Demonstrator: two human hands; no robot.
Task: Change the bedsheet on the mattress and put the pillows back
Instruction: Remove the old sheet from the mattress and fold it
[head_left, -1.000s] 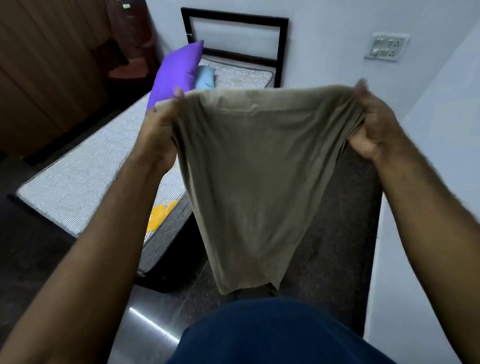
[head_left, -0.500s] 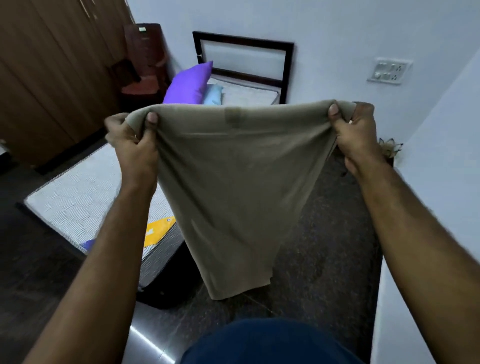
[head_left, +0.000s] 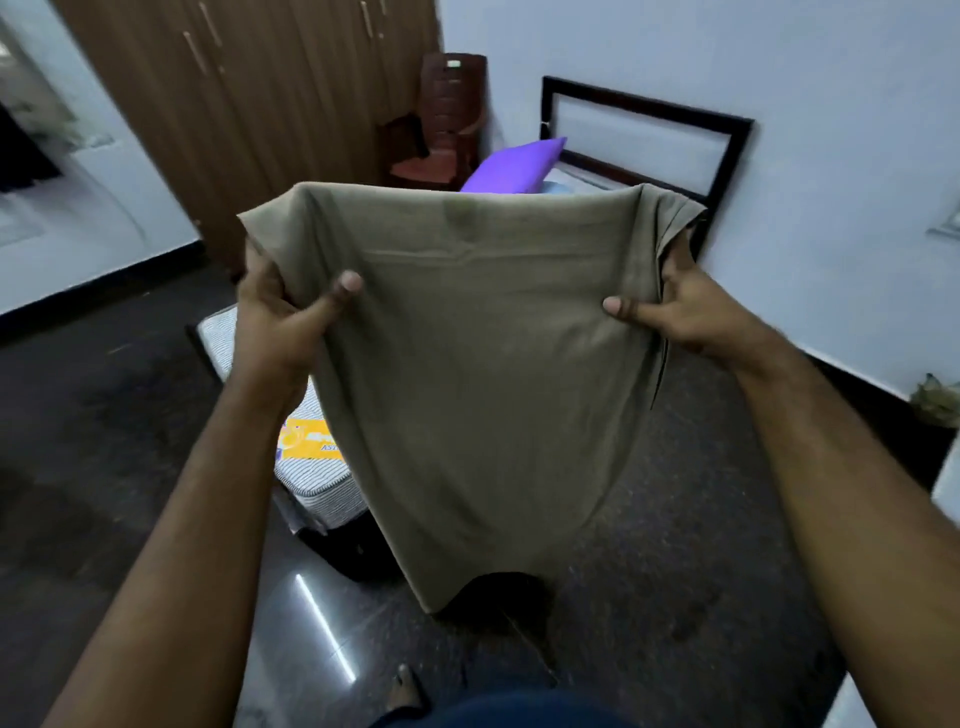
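I hold a folded olive-brown bedsheet (head_left: 483, 364) stretched out in front of me, hanging down towards the floor. My left hand (head_left: 283, 322) grips its left side with the thumb on the front of the cloth. My right hand (head_left: 675, 312) grips its right side the same way. Behind the sheet lies the bare grey-striped mattress (head_left: 317, 478) with a yellow label, mostly hidden by the cloth. A purple pillow (head_left: 514, 169) leans at the head end. Only a sliver of a pale blue pillow (head_left: 558, 188) shows beside it.
A black-framed headboard (head_left: 644, 135) stands against the right wall. A dark red plastic chair (head_left: 441, 135) sits in the corner beside wooden wardrobe doors (head_left: 234, 104). Dark polished floor (head_left: 104, 441) spreads left and right of the bed. My bare foot (head_left: 405, 691) shows at the bottom.
My hands have slid down from the sheet's top edge to its sides. The view has swung left and tilted, so more wardrobe and floor show.
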